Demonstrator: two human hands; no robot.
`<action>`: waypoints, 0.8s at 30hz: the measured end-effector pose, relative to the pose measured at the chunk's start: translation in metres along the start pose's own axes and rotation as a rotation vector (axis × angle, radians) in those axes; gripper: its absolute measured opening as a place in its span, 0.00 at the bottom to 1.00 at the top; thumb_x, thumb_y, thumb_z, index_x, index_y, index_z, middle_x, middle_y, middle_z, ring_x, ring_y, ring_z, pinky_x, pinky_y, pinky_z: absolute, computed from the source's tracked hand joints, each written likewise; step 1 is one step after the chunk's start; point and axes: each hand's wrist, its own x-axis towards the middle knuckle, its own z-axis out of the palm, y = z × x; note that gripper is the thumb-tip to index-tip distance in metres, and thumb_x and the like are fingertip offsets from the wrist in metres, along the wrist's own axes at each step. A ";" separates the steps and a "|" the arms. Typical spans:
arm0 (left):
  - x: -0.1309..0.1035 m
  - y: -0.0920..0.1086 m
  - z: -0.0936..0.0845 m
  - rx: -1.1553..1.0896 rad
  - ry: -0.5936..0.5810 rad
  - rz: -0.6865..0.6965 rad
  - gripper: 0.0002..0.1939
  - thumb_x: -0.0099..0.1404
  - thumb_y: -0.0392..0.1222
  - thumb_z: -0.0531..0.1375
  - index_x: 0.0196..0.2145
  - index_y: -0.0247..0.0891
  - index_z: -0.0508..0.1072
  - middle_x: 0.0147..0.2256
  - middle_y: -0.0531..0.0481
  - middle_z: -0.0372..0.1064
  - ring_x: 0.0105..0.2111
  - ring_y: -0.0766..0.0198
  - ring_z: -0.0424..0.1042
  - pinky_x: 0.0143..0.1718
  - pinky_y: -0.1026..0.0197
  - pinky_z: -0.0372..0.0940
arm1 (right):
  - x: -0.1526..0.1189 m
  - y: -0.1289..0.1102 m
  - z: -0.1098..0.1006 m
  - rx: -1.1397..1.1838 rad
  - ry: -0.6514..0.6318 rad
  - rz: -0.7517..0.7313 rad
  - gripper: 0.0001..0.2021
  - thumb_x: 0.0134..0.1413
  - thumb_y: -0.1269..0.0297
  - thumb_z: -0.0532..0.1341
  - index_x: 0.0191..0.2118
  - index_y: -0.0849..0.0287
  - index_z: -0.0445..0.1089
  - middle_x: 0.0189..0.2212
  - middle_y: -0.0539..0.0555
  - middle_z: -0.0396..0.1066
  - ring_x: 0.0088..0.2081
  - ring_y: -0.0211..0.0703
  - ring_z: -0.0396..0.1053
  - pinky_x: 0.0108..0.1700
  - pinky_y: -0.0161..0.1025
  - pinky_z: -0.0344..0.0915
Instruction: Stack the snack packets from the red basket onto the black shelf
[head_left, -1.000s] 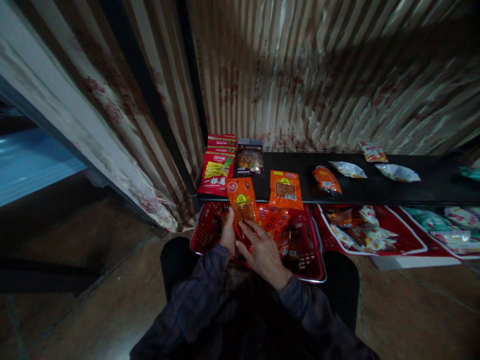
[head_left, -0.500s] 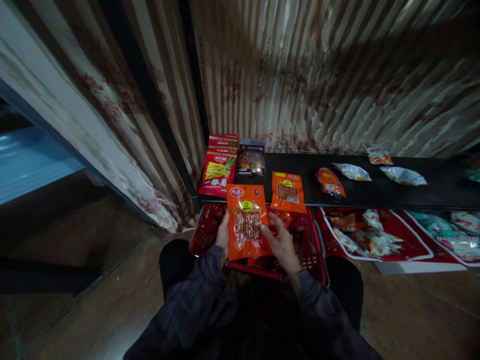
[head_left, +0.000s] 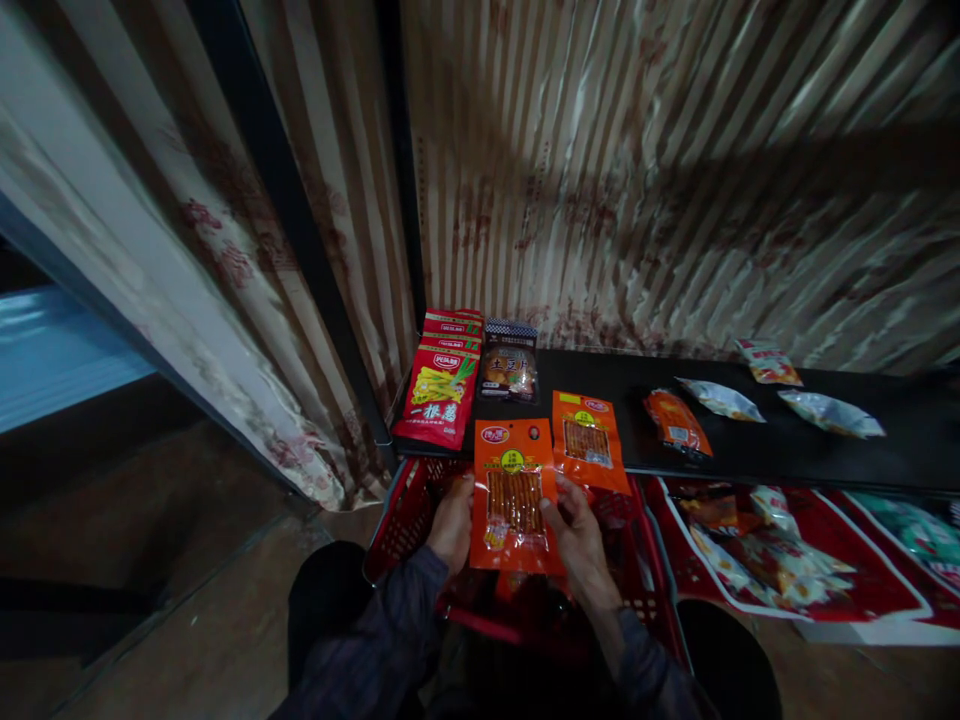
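Between my two hands is an orange snack packet with a clear window showing brown sticks. My left hand grips its left edge, and my right hand pinches its right edge with the thumb in front. A similar orange packet lies just beyond, at the shelf's front edge. Under my hands stands a red basket with more orange packets inside, largely hidden. Behind the held packet, red snack packets lie overlapped beside a dark potato-slice packet.
Farther right on the black shelf lie an orange packet, two silvery packets and a red-white one. Red baskets of snacks sit below. A dark post and striped curtain stand behind.
The view has tilted, so the shelf and packets appear lower. Both hands still hold the same orange packet, with little change in grip.
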 end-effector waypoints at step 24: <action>0.048 0.001 0.008 0.535 -0.082 0.399 0.08 0.54 0.41 0.57 0.33 0.39 0.70 0.33 0.50 0.75 0.36 0.60 0.74 0.39 0.61 0.66 | 0.045 0.011 0.002 -0.071 0.033 -0.021 0.29 0.46 0.51 0.64 0.55 0.55 0.66 0.43 0.57 0.76 0.42 0.50 0.73 0.46 0.48 0.69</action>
